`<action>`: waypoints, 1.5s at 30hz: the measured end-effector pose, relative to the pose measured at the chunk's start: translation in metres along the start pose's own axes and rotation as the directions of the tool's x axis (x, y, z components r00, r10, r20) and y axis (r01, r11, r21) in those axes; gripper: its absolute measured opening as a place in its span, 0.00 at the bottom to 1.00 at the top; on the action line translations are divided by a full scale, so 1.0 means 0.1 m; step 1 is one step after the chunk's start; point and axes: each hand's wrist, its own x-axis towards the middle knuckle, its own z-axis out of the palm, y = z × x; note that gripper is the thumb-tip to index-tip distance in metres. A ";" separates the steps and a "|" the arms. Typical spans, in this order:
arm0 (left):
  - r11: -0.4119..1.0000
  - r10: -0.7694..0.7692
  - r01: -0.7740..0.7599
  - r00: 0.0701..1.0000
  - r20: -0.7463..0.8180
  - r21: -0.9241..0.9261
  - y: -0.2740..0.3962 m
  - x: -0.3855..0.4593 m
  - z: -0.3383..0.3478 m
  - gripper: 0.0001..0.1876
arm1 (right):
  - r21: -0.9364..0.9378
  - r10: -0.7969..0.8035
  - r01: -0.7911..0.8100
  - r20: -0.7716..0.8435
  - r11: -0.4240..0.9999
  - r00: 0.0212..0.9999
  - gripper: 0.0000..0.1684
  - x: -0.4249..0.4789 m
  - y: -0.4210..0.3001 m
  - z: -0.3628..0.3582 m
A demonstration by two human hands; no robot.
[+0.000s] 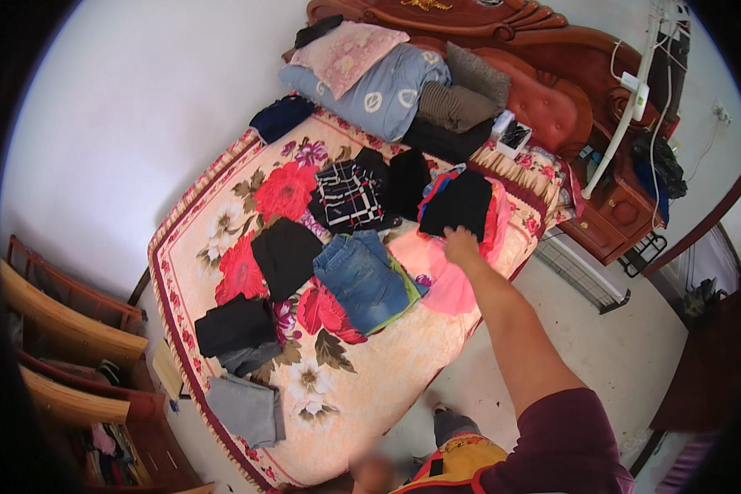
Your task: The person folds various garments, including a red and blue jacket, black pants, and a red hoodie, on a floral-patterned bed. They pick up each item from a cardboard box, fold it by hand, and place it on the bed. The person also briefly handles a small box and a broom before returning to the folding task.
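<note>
My right hand reaches across the bed and rests with its fingers on the near edge of a folded black garment. Whether the fingers grip the cloth is unclear. The garment lies on a pile of red and blue clothes, with sheer pink fabric beside and below. A blurred skin-coloured shape at the bottom edge may be my left hand; its fingers cannot be made out. Folded blue denim lies on green cloth. Around it are a checked garment, folded black clothes and grey trousers.
The bed's flowered blanket lies under the clothes. A blue quilt, cushions and a white box sit by the carved headboard. Right of the bed stand a wooden nightstand and a white pole; open drawers stand at left.
</note>
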 end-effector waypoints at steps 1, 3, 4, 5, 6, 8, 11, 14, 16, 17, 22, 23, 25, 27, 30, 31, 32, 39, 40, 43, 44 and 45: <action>0.999 -0.034 0.034 0.999 0.006 -0.010 0.08 -0.02 -0.05 0.11 | 0.048 -0.031 0.026 0.100 0.998 0.995 0.19 -0.13 -0.09 0.22; 0.997 -0.077 0.077 0.997 0.018 -0.026 0.25 -0.01 -0.19 0.11 | 0.102 -0.142 0.123 0.217 0.987 0.966 0.16 -0.45 -0.18 0.65; 0.994 -0.104 0.104 0.995 0.009 -0.036 0.35 -0.05 -0.25 0.10 | 0.188 -0.190 0.137 0.297 0.972 0.936 0.16 -0.66 -0.29 0.79; 0.991 -0.124 0.124 0.992 0.007 -0.047 0.47 -0.09 -0.35 0.10 | 0.270 -0.237 0.140 0.371 0.953 0.898 0.16 -0.91 -0.35 0.91; 0.989 -0.138 0.138 0.990 0.003 -0.057 0.61 -0.14 -0.48 0.10 | 0.301 -0.353 0.282 0.219 0.911 0.910 0.17 -1.23 -0.32 1.10; 0.981 -0.178 0.177 0.984 -0.011 -0.083 0.90 -0.34 -0.73 0.10 | 0.392 -0.480 0.330 0.391 0.859 0.785 0.20 -1.76 -0.26 1.36; 0.961 -0.253 0.247 0.967 -0.034 -0.123 0.83 -0.62 -0.76 0.11 | 0.318 -0.719 0.664 0.479 0.677 0.504 0.17 -2.58 0.35 2.20; 0.906 -0.389 0.344 0.906 -0.166 -0.247 0.68 -1.02 -0.69 0.14 | 0.411 -0.781 0.762 0.595 0.501 0.192 0.16 -3.29 0.04 1.64; 0.935 -0.348 0.302 0.887 -0.303 -0.187 0.62 -1.34 -0.66 0.15 | 0.509 -0.720 0.538 0.620 0.672 0.312 0.16 -3.70 0.34 1.76; 0.925 -0.375 0.323 0.857 -0.354 -0.197 0.64 -1.50 -0.75 0.15 | 0.478 -0.593 0.402 0.770 0.781 0.236 0.17 -3.81 0.42 1.83; 0.877 -0.480 0.287 0.477 -0.736 -0.386 0.43 -2.39 -0.92 0.12 | 0.440 -0.499 0.241 0.803 0.865 0.325 0.15 -4.00 0.61 1.61; 0.877 -0.470 0.302 0.372 -0.800 -0.374 0.27 -2.68 -0.92 0.11 | 0.429 -0.602 0.498 0.755 0.753 0.259 0.13 -3.94 0.60 1.66; 0.789 -0.548 0.416 0.148 -0.823 -0.451 -0.16 -3.21 -0.82 0.10 | 0.332 -0.722 0.871 0.691 0.361 0.035 0.10 -3.53 0.72 2.14; 0.688 -0.612 0.405 -0.121 -0.781 -0.602 -0.88 -3.57 -0.53 0.13 | 0.341 -0.713 0.886 0.701 0.315 -0.016 0.09 -3.43 0.51 2.10; 0.225 -0.845 0.250 -0.432 -0.316 -0.942 -1.64 -4.26 -0.20 0.36 | 0.354 -0.289 -0.512 0.935 0.783 0.204 0.07 -3.46 -0.01 1.61; 0.129 -0.852 0.290 -0.457 -0.256 -0.948 -1.89 -4.31 -0.21 0.43 | 0.387 -0.301 -0.565 0.922 0.729 0.244 0.07 -3.56 -0.05 1.49; 0.026 -0.851 0.321 -0.490 -0.190 -0.947 -2.11 -4.34 -0.20 0.50 | 0.574 -0.456 -0.283 0.801 0.768 0.388 0.06 -3.67 -0.08 1.44; -0.083 -0.886 0.389 -0.450 -0.111 -0.917 -2.83 -4.28 -0.13 0.38 | 0.589 -0.664 0.314 0.704 0.745 0.253 0.12 -4.68 -0.54 0.85; -0.032 -0.898 0.307 -0.427 -0.107 -0.951 -2.98 -4.32 0.02 0.31 | 0.534 -0.614 0.316 0.744 0.784 0.264 0.12 -4.68 -0.47 0.90; 0.132 -0.956 -0.090 -0.274 -0.103 -0.987 -2.98 -4.39 -0.17 0.12 | 0.381 -0.416 0.167 0.849 0.909 0.324 0.12 -4.93 -0.49 0.86; 0.216 -0.966 -0.218 -0.189 -0.176 -0.952 -2.85 -4.53 -0.32 0.10 | 0.338 -0.334 0.044 0.886 0.940 0.321 0.13 -4.98 -0.52 0.83; 0.236 -0.972 -0.324 -0.094 -0.217 -0.916 -2.72 -4.72 -0.54 0.05 | 0.393 -0.390 0.048 0.879 0.918 0.275 0.12 -4.88 -0.41 0.96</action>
